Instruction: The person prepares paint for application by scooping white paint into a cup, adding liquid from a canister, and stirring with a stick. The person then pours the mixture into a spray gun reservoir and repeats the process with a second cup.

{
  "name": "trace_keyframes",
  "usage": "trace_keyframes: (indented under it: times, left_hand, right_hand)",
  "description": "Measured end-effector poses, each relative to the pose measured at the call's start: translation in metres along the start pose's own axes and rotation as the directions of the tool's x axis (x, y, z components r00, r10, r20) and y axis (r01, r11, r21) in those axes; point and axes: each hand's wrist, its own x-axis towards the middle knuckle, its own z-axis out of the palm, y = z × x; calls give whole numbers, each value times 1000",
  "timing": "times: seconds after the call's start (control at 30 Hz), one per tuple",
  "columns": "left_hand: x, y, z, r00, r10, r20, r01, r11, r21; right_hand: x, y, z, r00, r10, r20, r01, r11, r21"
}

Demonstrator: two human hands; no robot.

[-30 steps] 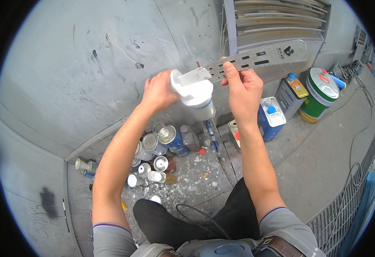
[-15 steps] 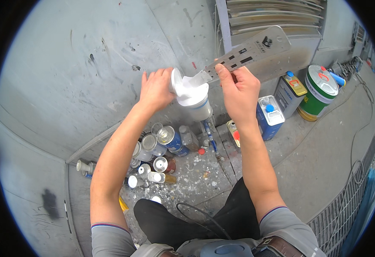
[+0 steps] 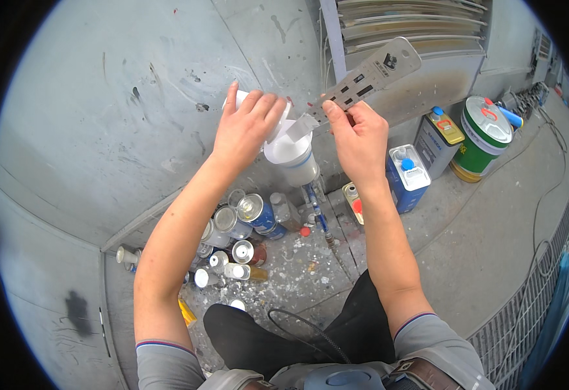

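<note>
My left hand [image 3: 249,123] is closed around a white cup [image 3: 239,97], tipped on its side with its mouth toward the right. Just below that mouth stands an upright whitish translucent pot [image 3: 303,174], with white inside its wide opening. Beneath the pot runs a blue and silver fitting with a hose [image 3: 317,205], perhaps a spray gun. My right hand [image 3: 361,140] pinches a flat metal mixing ruler [image 3: 379,71] with dark markings. Its lower end slants down over the pot's opening, beside the cup's mouth. Whether it touches either one, I cannot tell.
Several paint cans [image 3: 252,208] and bottles crowd the paint-spattered floor at the left. On the right stand a blue canister [image 3: 409,185], a grey canister [image 3: 437,143] and a green and white bucket [image 3: 485,140]. A grey wall rises beyond; a slatted vent [image 3: 414,26] is at its top.
My left hand has turned over further, tipping the cup more so that its outer side shows. The mixing ruler has shifted slightly left with my right hand.
</note>
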Motion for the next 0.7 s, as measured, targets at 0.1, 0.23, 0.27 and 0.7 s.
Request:
trace_keyframes:
  times: [0.1,0.23,0.27,0.7]
  left_hand:
    - [-1,0,2,999,35,-26,-35,999,18]
    - [-5,3,8,1000,30,-11,-29,999,26]
    - [-6,4,10,998,-51,36,52,998,-27]
    - [-21,-12,37,715,-503,487,698,470,-540]
  right_hand:
    - [1,-2,0,999,33,-11,-33,999,36]
    - [0,-1,-1,998,55,5,-55,998,23]
    - [0,-2,-1,999,53,4,-53,998,26]
    - [-4,-4,3,979,-31,204,25,999,33]
